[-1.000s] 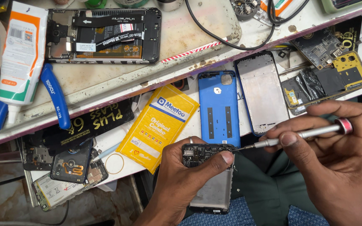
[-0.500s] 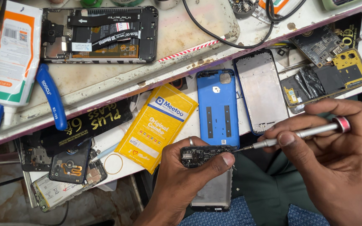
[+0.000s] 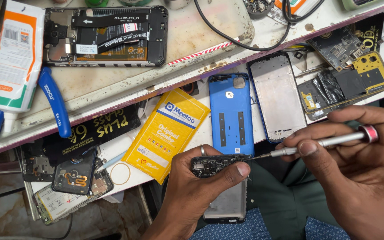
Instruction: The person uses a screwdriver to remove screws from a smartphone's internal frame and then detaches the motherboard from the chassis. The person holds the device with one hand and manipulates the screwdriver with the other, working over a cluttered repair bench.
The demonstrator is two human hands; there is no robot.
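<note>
While left hand (image 3: 192, 195) grips opened phone (image 3: 221, 178), right hand (image 3: 361, 178) clenches screwdriver (image 3: 321, 143), blue back cover (image 3: 231, 113) near

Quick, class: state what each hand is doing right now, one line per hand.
Left hand: closed on the opened phone, thumb across its top edge.
Right hand: closed on a slim screwdriver, tip at the phone's top edge.

You hold an opened phone (image 3: 222, 186) upright over your lap, its dark circuit board end at the top and grey metal plate below. Your silver precision screwdriver (image 3: 321, 143) lies almost level, red-capped, its thin tip touching the board's right corner.
</note>
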